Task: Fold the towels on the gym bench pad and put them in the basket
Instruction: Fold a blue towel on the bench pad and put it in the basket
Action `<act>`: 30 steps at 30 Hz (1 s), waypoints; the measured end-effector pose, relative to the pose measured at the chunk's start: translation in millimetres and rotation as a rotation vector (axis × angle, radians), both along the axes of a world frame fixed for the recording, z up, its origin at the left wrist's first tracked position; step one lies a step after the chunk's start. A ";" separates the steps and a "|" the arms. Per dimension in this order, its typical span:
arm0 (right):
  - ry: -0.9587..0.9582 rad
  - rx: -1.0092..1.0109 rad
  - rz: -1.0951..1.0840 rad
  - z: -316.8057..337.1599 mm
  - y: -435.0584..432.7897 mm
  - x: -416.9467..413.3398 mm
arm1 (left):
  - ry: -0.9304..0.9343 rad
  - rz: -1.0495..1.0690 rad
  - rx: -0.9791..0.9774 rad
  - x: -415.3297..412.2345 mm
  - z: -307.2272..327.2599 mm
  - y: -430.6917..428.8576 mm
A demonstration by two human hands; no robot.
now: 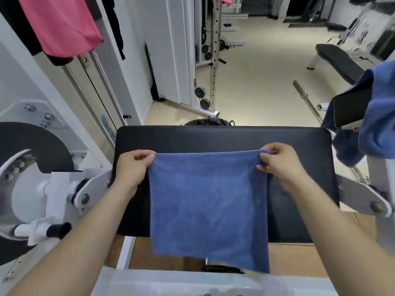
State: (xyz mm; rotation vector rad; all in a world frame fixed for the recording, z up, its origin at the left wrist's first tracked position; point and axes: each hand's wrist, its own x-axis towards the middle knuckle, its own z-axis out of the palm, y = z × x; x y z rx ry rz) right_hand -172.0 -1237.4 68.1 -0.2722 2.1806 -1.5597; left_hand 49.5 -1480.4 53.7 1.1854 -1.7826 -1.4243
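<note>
Blue towel (pixel 208 208) spread over bench pad (pixel 222 138), its near edge hanging past the pad's front. Left hand (pixel 130 169) pinches the towel's far-left corner; right hand (pixel 282 165) pinches the far-right corner. More blue cloth (pixel 378 122) draped right of pad.

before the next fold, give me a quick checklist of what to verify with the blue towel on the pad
1. Left hand pinches the top left corner of the blue towel: ok.
2. Right hand pinches the top right corner: ok.
3. Top edge pulled straight between the hands: ok, only a slight sag.
4. Towel lying fully on the bench pad: not ok, its lower part hangs past the near edge.
5. Bare pad beyond the towel to fold onto: ok.
6. Basket within reach: cannot tell, no basket clearly in view.
7. More towels waiting: ok, blue cloth is draped at the right.
</note>
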 end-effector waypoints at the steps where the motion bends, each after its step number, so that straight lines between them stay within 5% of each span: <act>1: 0.008 0.013 -0.023 -7.9 -4.7 -5.1 | -0.013 0.027 -0.011 -6.5 -2.4 -3.2; 7: 0.049 -0.060 -0.042 -12.2 -22.3 -25.5 | -0.030 0.093 -0.106 -40.6 -7.9 -29.1; 14: 0.454 0.084 -0.085 -13.8 -42.3 -39.0 | 0.002 0.155 -0.164 -62.0 -13.1 -50.2; 30: 0.796 0.373 -0.038 -16.9 -76.5 -68.5 | 0.047 0.190 -0.205 -86.4 -3.5 -64.6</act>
